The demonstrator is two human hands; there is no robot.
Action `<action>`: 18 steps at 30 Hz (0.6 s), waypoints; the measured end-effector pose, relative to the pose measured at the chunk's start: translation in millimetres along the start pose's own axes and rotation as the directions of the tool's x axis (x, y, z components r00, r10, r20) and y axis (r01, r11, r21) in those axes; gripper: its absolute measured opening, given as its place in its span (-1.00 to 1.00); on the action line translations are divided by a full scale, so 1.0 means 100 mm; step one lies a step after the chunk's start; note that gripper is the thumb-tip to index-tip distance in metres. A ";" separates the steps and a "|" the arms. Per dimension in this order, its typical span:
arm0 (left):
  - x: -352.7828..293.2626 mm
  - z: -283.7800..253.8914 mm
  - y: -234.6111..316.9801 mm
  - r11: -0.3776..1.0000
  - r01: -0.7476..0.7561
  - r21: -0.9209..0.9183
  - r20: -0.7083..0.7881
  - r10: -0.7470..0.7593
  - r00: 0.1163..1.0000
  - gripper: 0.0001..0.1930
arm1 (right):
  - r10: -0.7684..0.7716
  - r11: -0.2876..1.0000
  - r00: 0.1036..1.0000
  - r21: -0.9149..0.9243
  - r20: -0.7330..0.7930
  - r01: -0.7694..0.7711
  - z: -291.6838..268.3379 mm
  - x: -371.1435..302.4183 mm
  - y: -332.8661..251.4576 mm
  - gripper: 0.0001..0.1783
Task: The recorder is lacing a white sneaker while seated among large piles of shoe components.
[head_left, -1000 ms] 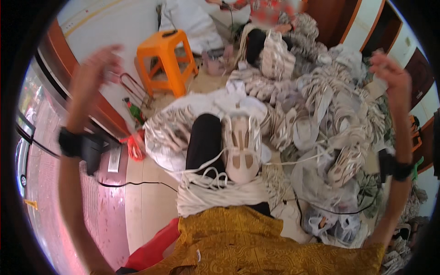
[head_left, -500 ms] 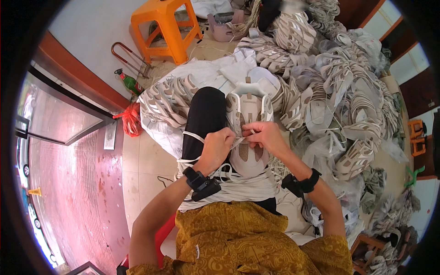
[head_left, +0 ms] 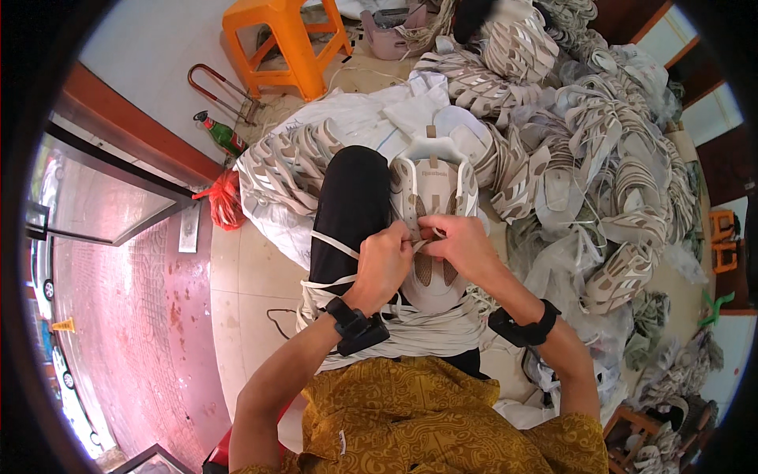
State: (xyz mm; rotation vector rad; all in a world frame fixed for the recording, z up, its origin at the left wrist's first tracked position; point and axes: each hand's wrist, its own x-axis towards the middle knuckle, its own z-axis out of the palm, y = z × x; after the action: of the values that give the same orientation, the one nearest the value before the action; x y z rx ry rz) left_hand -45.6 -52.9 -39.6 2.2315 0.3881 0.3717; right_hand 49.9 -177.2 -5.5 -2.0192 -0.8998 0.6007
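A beige and white shoe upper point(head_left: 438, 186) rests on my lap beside my black-clad knee point(head_left: 345, 197), its tongue pointing away from me. My left hand point(head_left: 384, 265) is closed at the upper's left edge, fingers pinching a pale shoelace. From the other side my right hand point(head_left: 462, 246) pinches the lace too, its fingertips close to the left hand's over the middle of the upper. Exactly where the lace passes through is hidden by my fingers. A thick bundle of off-white shoelaces point(head_left: 426, 336) lies across my thighs, with strands looped around the knee.
Stacked shoe uppers point(head_left: 288, 167) lie on white sheeting to the left. A large heap of uppers point(head_left: 600, 150) and clear plastic bags point(head_left: 553, 265) spreads to the right. An orange stool point(head_left: 288, 47), a green bottle point(head_left: 221, 133) and a red bag point(head_left: 227, 201) stand near the left wall.
My left hand has turned and come slightly right and down, its fingers nearer the right hand's. The right hand remains at the lace, its fingers curled more tightly. The view has shifted slightly.
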 end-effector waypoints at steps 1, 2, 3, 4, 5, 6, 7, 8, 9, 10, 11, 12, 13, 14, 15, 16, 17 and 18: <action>0.03 -0.01 0.00 0.998 0.030 -0.064 0.010 -0.029 1.000 -0.95 | 0.035 0.997 0.999 0.068 0.023 -0.036 0.00 0.03 0.02 -0.56; 0.04 -0.03 0.01 0.998 0.026 -0.062 0.010 -0.025 1.000 -0.95 | 0.067 0.988 0.997 0.135 0.048 -0.073 -0.01 0.06 0.03 -0.56; 0.04 -0.05 0.03 0.992 0.079 -0.102 0.048 -0.074 0.996 -0.95 | 0.065 0.988 0.997 0.135 0.044 -0.070 -0.02 0.08 0.05 -0.56; 0.02 -0.07 0.05 0.981 0.137 -0.140 0.087 -0.126 0.988 -0.95 | 0.171 0.940 0.980 0.281 0.103 -0.194 -0.02 0.09 0.06 -0.58; 0.00 -0.06 0.06 0.981 0.138 -0.140 0.085 -0.127 0.988 -0.95 | 0.265 0.855 0.948 0.411 0.178 -0.316 -0.02 0.09 0.06 -0.59; -0.01 -0.05 0.07 1.000 -0.019 -0.013 0.017 0.019 1.000 -0.94 | 0.264 0.855 0.948 0.411 0.179 -0.316 -0.02 0.10 0.07 -0.59; -0.04 -0.04 0.08 0.978 -0.167 0.122 -0.031 0.172 0.985 -0.93 | 0.261 0.831 0.946 0.455 0.192 -0.321 -0.02 0.10 0.07 -0.58; -0.06 -0.04 0.07 0.978 -0.167 0.122 -0.030 0.172 0.985 -0.93 | 0.256 0.804 0.945 0.497 0.205 -0.326 -0.02 0.10 0.07 -0.58; -0.09 -0.02 0.06 0.960 -0.212 0.183 -0.036 0.222 0.974 -0.91 | 0.257 0.803 0.944 0.498 0.206 -0.327 -0.01 0.08 0.07 -0.58; -0.10 -0.01 0.05 0.934 -0.260 0.243 -0.037 0.277 0.960 -0.90 | 0.250 0.774 0.942 0.539 0.224 -0.333 0.00 0.08 0.07 -0.57; -0.11 -0.01 0.05 0.933 -0.264 0.244 -0.034 0.280 0.959 -0.90 | 0.242 0.741 0.940 0.579 0.242 -0.340 0.01 0.08 0.07 -0.57; -0.11 -0.01 0.06 0.936 -0.249 0.248 -0.016 0.261 0.965 -0.90 | 0.242 0.740 0.941 0.581 0.238 -0.337 0.01 0.09 0.07 -0.57; -0.13 -0.02 0.06 0.939 -0.231 0.254 0.003 0.238 0.971 -0.90 | 0.245 0.732 0.935 0.583 0.258 -0.352 0.01 0.10 0.06 -0.56; -0.14 -0.02 0.05 0.938 -0.232 0.256 0.008 0.238 0.971 -0.90 | 0.247 0.724 0.929 0.585 0.277 -0.367 0.02 0.11 0.06 -0.54; -0.14 -0.02 0.05 0.939 -0.235 0.253 0.012 0.240 0.971 -0.91 | 0.247 0.720 0.929 0.589 0.276 -0.367 0.03 0.12 0.06 -0.54; -0.15 -0.02 0.04 0.939 -0.238 0.247 0.018 0.241 0.970 -0.92 | 0.236 0.718 0.935 0.602 0.264 -0.351 0.04 0.11 0.07 -0.55; -0.15 -0.01 0.02 0.939 -0.240 0.248 0.024 0.242 0.970 -0.92 | 0.225 0.715 0.942 0.614 0.251 -0.334 0.04 0.10 0.08 -0.55; -0.14 -0.01 0.00 0.952 -0.246 0.183 0.027 0.245 0.969 -0.91 | 0.227 0.712 0.942 0.618 0.248 -0.334 0.04 0.09 0.10 -0.55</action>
State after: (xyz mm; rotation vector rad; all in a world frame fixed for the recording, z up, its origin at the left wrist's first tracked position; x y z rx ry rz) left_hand -58.5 -57.3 -41.0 2.4712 0.1453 0.4784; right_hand 56.6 -172.5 -16.7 -1.4687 -0.3633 1.0901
